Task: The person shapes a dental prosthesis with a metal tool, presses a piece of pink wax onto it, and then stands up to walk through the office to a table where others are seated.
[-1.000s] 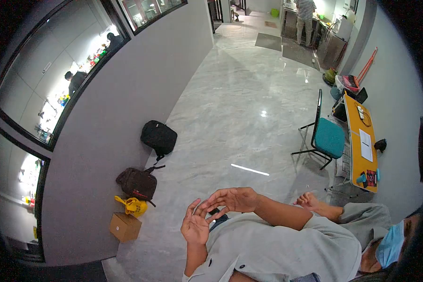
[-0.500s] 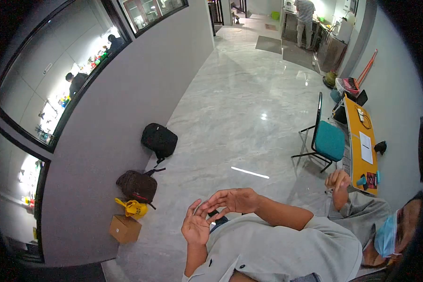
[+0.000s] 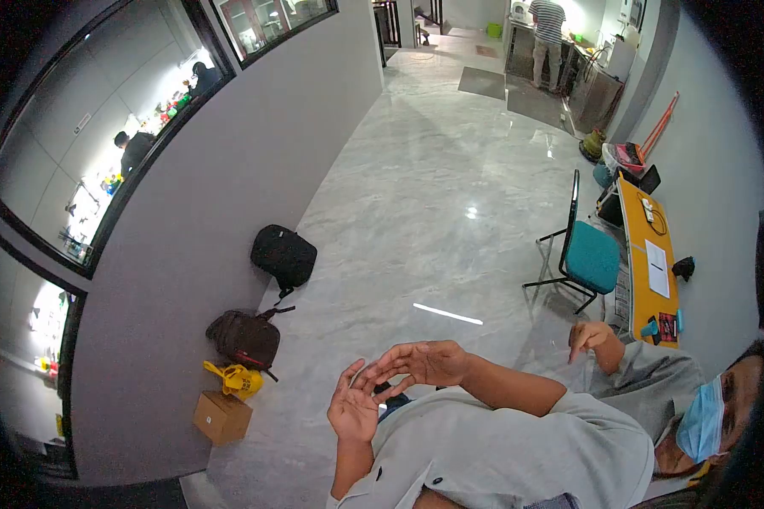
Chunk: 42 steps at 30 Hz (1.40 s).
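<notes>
My left hand [image 3: 354, 411] is raised in front of the pale grey shirt, palm visible and fingers spread. From the right, my right hand [image 3: 426, 365] reaches across, its fingers apart and its fingertips overlapping those of my left hand. Whether the fingertips touch is hard to tell. Neither hand holds any object. Below both hands is the grey marble floor [image 3: 382, 246].
A masked person [image 3: 705, 424] is close on my right, one hand [image 3: 596, 341] out. Beyond stand a teal chair [image 3: 592, 257] and yellow table [image 3: 645, 288]. Two backpacks [image 3: 284, 256] [image 3: 246, 338], a yellow bag [image 3: 239, 381] and a carton [image 3: 222, 417] line the left wall.
The neighbouring person's hand has moved slightly left and down, its fingers now pointing downward. My own hands look almost unchanged. The background has shifted slightly left.
</notes>
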Each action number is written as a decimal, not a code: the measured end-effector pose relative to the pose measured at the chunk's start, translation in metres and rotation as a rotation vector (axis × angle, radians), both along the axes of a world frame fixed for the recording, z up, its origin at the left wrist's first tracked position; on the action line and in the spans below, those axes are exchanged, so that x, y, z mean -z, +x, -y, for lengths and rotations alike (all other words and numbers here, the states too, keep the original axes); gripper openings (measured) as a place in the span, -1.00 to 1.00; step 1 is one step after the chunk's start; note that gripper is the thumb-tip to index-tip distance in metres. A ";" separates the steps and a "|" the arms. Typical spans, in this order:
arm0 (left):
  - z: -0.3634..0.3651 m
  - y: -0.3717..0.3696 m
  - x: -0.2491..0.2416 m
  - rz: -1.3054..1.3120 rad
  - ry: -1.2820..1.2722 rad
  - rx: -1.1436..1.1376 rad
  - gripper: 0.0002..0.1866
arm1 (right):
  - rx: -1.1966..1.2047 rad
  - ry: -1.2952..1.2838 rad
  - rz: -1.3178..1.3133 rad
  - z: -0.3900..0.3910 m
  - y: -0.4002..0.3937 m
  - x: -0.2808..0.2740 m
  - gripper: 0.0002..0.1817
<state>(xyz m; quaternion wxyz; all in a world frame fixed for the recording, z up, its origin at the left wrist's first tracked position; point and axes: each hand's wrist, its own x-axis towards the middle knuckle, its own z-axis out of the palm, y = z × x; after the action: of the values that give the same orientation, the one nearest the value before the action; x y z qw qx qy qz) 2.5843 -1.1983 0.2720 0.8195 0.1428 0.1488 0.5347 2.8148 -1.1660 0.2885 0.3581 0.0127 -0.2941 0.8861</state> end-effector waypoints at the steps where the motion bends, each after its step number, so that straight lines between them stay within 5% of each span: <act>1: -0.001 0.000 0.002 0.018 -0.013 0.006 -0.45 | 0.000 0.008 -0.011 -0.001 0.001 0.001 -0.30; 20: -0.039 0.012 -0.009 -0.168 -0.073 0.079 -0.35 | 0.134 -0.033 0.121 -0.008 0.009 -0.011 -0.24; 42: -0.132 -0.025 0.005 0.053 0.042 0.322 -0.46 | 0.322 0.012 0.102 -0.060 -0.024 -0.007 -0.33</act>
<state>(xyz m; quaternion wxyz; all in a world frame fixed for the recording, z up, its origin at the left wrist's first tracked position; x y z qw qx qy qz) 2.5594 -1.0664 0.2666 0.8950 0.1677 0.0914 0.4031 2.7910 -1.1058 0.2952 0.4799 -0.0775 -0.3153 0.8150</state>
